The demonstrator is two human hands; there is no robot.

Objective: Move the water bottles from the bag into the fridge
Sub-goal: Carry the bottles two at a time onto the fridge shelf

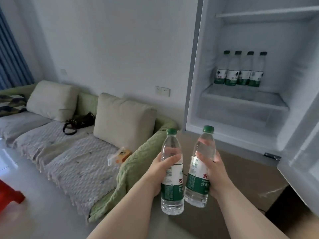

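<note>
I hold two clear water bottles with green caps and green-and-white labels, both upright in front of me. My left hand (pixel 159 171) grips the left bottle (pixel 171 171) around its middle. My right hand (pixel 216 171) grips the right bottle (pixel 200 167), which leans slightly to the right. The open fridge (pixel 195 69) stands at the upper right. Several matching bottles (pixel 239 69) stand in a row at the back of its glass shelf (pixel 241 99). No bag for the bottles shows in view.
The fridge door (pixel 303 152) hangs open at the right edge. A brown cardboard box (pixel 250 171) sits under the fridge. A green sofa (pixel 134 159) with two cushions, a grey cover and a dark handbag (pixel 78 122) lies to the left. A red stool (pixel 9 192) stands at lower left.
</note>
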